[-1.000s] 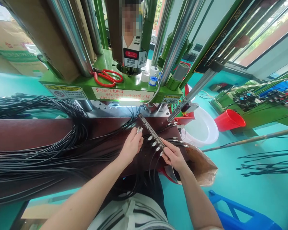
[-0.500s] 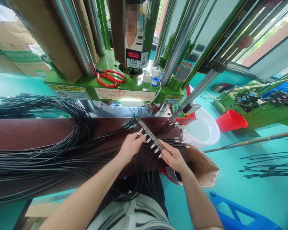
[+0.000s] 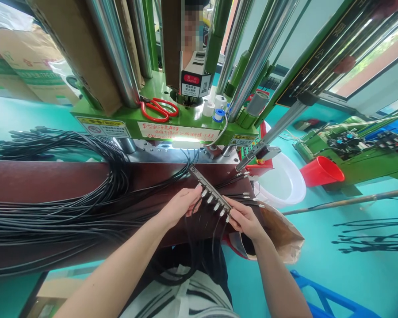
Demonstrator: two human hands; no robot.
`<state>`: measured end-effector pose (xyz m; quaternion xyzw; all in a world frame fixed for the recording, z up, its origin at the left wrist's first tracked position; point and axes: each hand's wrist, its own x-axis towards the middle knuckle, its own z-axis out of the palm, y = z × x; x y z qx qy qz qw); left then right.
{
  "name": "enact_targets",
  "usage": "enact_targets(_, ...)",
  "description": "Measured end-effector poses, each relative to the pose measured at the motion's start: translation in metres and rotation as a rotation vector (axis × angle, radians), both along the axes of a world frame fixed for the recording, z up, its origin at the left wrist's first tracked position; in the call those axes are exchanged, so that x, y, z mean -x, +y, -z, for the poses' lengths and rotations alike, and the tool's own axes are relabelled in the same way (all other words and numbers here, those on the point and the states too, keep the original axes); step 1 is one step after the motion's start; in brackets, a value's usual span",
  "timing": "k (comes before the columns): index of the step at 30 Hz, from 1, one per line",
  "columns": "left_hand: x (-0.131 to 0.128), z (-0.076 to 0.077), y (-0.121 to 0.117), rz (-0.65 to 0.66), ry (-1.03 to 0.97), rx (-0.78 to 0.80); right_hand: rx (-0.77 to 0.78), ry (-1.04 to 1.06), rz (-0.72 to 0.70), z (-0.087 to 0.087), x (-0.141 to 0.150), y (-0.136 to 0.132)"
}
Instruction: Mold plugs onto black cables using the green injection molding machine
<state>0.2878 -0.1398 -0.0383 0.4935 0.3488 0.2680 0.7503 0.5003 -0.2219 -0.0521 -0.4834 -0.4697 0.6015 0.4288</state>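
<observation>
A slotted metal bar slants over the brown bench. Several silver connectors stick out along its near edge, with black cables hanging below them. My right hand is closed around the bar's lower right end. At the upper slots, my left hand pinches a black cable by its connector end, the thumb pressed against the bar's edge. The connector under that thumb is mostly hidden.
A green press stands behind the bench, with red-handled scissors on it. A thick bundle of black cables covers the bench's left. A paper bag, a white tub and a red bucket are at right. A person is behind the press.
The connector in my left hand has gone from standing clear of the bar to lying against its slot under my thumb. Both hands and the bar sit slightly further right in view.
</observation>
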Motion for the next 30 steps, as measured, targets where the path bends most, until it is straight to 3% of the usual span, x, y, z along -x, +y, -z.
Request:
enact_targets(9,0.002,-0.002,0.004,0.069,-0.048,0.076,0.016,-0.013,-0.025,-0.005,0.001,0.002)
enact_targets(17,-0.004,0.001,0.005,0.010,0.058,0.010,-0.067,-0.121,-0.111,-0.004,-0.012,0.001)
enact_targets(21,-0.006,-0.006,0.002,0.025,0.036,-0.157,-0.021,-0.218,-0.142,-0.035,-0.027,0.011)
enact_targets(25,0.014,-0.015,-0.022,0.237,0.179,-0.299,0.014,-0.433,-0.298,-0.069,-0.049,0.034)
enact_targets(27,0.028,-0.017,-0.044,0.321,0.393,-0.488,-0.016,-0.515,-0.373,-0.077,-0.057,0.047)
enact_targets(30,0.043,-0.017,-0.079,0.305,0.717,-0.885,-0.062,-0.629,-0.488,-0.077,-0.057,0.070)
